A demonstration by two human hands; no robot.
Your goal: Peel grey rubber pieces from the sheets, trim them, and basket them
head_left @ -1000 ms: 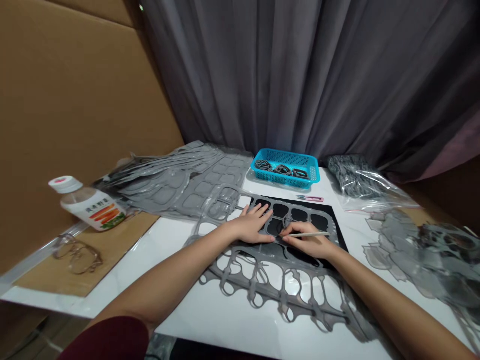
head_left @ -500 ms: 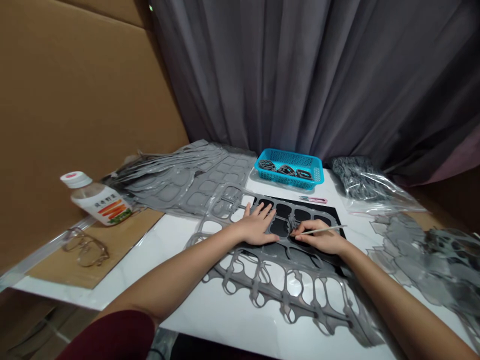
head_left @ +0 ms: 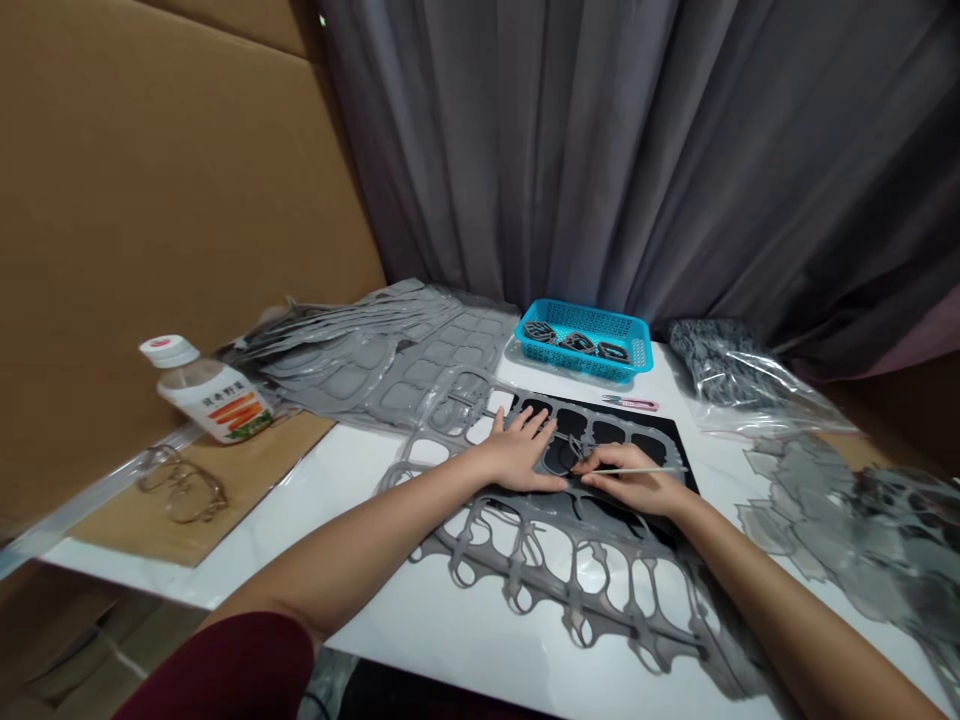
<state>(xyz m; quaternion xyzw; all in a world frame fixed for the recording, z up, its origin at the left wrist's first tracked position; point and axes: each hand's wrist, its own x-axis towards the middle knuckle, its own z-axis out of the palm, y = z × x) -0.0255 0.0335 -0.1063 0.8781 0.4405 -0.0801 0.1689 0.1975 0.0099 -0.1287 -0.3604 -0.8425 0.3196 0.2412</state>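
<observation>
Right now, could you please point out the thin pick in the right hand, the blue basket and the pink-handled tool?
Thin pick (head_left: 637, 470): head view, on the shaft.
Blue basket (head_left: 577, 369): head view, on the front wall.
Pink-handled tool (head_left: 636, 405): head view, on the handle.

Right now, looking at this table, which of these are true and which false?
1. The right hand holds a thin stick. True.
2. The blue basket holds dark pieces. True.
3. The left hand grips the basket. False: it lies flat on a grey lattice sheet, and the basket stands beyond it.
4. The bottle stands upright. False: it lies tilted over.
</observation>
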